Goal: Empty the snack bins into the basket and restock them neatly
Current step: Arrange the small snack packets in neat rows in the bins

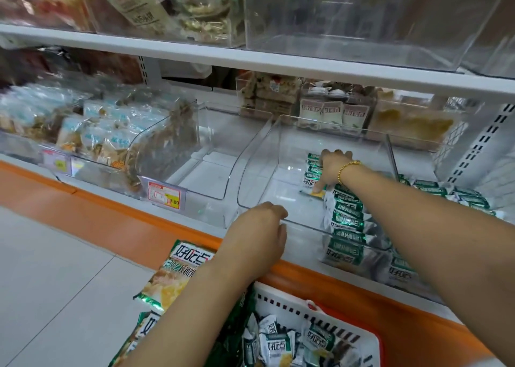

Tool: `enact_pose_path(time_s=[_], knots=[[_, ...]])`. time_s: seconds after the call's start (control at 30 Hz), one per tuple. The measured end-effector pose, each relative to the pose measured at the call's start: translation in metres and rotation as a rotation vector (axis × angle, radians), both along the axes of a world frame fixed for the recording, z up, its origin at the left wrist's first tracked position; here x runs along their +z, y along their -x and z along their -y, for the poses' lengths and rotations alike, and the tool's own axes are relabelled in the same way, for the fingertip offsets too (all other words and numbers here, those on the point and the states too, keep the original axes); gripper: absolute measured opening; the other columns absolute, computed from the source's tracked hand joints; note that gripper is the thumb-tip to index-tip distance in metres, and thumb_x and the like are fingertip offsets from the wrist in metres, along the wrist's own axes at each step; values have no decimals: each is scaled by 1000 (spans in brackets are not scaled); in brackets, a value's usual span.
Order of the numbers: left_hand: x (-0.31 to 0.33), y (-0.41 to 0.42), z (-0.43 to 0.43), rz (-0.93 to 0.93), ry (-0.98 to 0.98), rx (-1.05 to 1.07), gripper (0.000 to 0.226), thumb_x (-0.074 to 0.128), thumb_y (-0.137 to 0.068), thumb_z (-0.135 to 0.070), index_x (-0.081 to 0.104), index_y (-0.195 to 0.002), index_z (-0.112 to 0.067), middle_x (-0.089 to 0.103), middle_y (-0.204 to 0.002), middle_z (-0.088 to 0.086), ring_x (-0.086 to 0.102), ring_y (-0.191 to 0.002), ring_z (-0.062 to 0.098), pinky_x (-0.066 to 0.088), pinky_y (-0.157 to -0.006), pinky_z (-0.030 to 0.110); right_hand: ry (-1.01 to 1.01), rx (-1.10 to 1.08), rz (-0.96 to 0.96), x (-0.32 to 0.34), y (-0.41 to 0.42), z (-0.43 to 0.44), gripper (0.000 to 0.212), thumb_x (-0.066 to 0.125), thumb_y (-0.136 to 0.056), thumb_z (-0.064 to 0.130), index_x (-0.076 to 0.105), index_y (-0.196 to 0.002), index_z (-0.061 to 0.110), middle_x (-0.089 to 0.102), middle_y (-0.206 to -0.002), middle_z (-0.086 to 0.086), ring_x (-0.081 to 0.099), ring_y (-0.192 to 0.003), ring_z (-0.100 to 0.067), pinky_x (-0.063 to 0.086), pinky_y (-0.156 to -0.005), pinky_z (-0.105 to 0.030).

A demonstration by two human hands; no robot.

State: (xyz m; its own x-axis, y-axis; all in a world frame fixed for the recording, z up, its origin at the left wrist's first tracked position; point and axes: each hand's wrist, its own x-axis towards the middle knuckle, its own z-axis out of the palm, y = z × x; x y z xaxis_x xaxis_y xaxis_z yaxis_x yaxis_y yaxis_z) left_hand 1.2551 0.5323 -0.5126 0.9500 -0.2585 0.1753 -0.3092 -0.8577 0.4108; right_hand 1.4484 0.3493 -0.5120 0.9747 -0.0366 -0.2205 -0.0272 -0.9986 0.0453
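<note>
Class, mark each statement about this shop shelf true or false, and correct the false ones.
1. The right hand reaches into the clear bin. True.
2. The bin's packets are red. False: green-and-white packets line its right side.
3. The left hand holds a packet. False: it grips the bin's front rim.
4. The white basket contains packets. True.
</note>
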Motion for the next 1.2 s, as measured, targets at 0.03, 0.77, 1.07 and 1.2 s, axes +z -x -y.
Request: enact_pose_path(time_s=[0.03, 0.77, 1.07, 1.2], knots=[[4, 0, 0, -8, 28, -4, 36, 43, -99, -23, 52, -134, -19, 54, -135, 0, 51, -119, 15, 40, -99, 25, 19, 1, -11, 3, 4, 0, 98, 86, -61, 47, 37, -138, 13, 42, -138, -15, 32, -130, -36, 38, -104, -50], [-107, 180, -18, -558, -388, -281, 21, 44, -97, -26, 54, -99, -8, 65, -92, 14, 60, -82, 29, 49, -71, 39, -162, 368, -362, -149, 278, 3, 36, 62, -91, 30, 57, -118, 8, 63, -113, -12, 60, -100, -27, 51, -83, -38], [-130, 224, -68, -799, -404, -248, 38, 55, -94, -28, 54, -132, -23, 53, -135, -1, 49, -123, 16, 38, -92, 21, -196, 168, -281, -240, 303, 2, 65, 71, -83, 13, 35, -137, 7, 44, -138, -14, 46, -125, -29, 43, -98, -39], [-132, 226, -73, -787, -413, -228, 39, 51, -97, -29, 50, -136, -22, 49, -141, -1, 46, -128, 17, 37, -100, 26, -100, 203, -224, -247, 303, 2, 47, 67, -85, 11, 48, -128, 6, 52, -128, -15, 48, -119, -30, 44, -98, -38]])
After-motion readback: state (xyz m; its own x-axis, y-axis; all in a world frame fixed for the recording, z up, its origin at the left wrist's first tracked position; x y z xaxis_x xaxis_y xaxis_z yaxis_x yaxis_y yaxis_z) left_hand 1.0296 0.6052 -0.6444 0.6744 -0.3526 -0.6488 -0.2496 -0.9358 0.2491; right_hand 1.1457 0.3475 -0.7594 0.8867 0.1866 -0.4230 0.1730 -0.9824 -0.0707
